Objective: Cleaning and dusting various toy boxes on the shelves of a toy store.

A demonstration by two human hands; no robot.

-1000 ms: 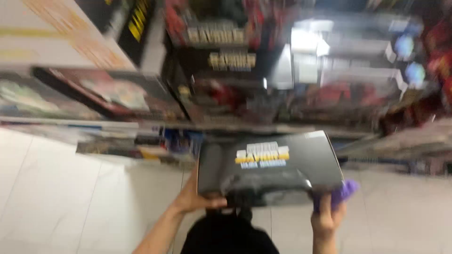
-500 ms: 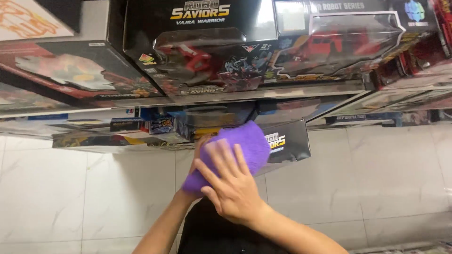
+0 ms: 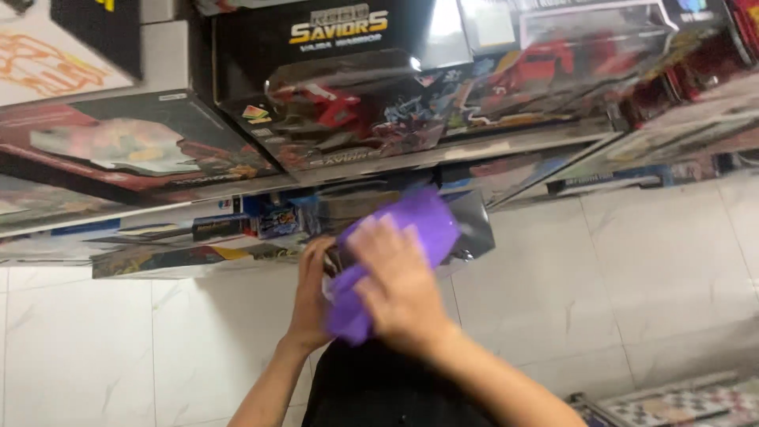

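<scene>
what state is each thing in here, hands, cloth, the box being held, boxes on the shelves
right hand: spread flat, pressing the purple cloth
purple cloth: draped over the dark box, partly under the hand
left hand: gripping the box's left edge
dark box: held up, mostly covered
shelf boxes: stacked, closed

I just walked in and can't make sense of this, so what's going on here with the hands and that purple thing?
A person stands at shelves of boxed toys above a white tiled floor. The left hand holds a dark toy box from its left side, while the right hand lies flat on a purple cloth, pressing it against the box's face. The cloth covers most of the box, so little of it shows.
</scene>
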